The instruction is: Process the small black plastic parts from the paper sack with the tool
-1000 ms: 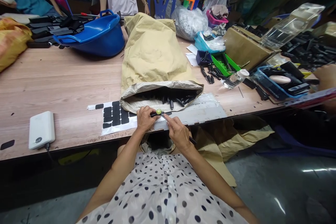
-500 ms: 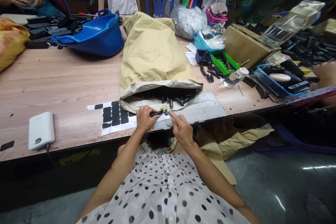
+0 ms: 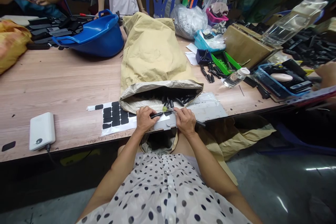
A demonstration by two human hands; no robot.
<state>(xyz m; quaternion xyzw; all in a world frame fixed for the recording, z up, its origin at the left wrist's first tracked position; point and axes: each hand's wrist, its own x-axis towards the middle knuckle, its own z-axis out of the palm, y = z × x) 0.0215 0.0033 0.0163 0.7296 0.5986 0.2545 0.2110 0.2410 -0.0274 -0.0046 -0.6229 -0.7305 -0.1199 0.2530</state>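
Observation:
At the table's near edge my left hand (image 3: pixel 144 119) is closed on a slim black part (image 3: pixel 157 114) with a small yellow-green piece (image 3: pixel 164 109) at its end. My right hand (image 3: pixel 185 120) is closed on a thin tool (image 3: pixel 199 123) whose metal tip touches that green piece. Both hands rest just in front of the open mouth of a tan paper sack (image 3: pixel 153 59) holding several black parts. A white sheet with black pads (image 3: pixel 114 116) lies left of my left hand. A clear plastic sheet (image 3: pixel 207 106) lies under my right hand.
A white power bank (image 3: pixel 42 135) sits at the near left, and a blue basin (image 3: pixel 94 35) at the back left. Trays, a small clear bottle (image 3: pixel 235 78), a cardboard box (image 3: pixel 245 47) and black parts crowd the right. Other people work at the far side and right edge.
My right hand has shifted right and turned, so the tool now lies flatter along the table edge. My left hand has hardly moved. A far person's hands have come into view at the top left.

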